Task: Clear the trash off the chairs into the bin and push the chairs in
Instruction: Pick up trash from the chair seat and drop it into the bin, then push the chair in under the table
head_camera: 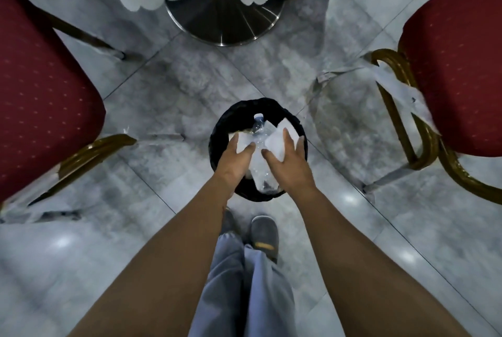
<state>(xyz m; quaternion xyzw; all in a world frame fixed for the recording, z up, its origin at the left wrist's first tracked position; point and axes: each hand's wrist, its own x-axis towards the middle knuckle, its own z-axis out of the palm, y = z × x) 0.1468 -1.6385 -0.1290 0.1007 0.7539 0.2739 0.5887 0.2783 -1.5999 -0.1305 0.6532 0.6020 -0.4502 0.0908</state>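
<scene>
Over the black bin [217,130] at my feet, at six o'clock from the table base [222,24], I am at the dumping step. My left hand [236,158] grips a white paper wad [243,143]; my right hand [292,161] clasps another crumpled white piece [279,141]. A clear plastic bottle [258,126] lies inside. Both red chairs, at nine o'clock [40,92] and three o'clock [456,70], look bare. Next, I judge, I release both wads, then push each chair toward the table at twelve.
</scene>
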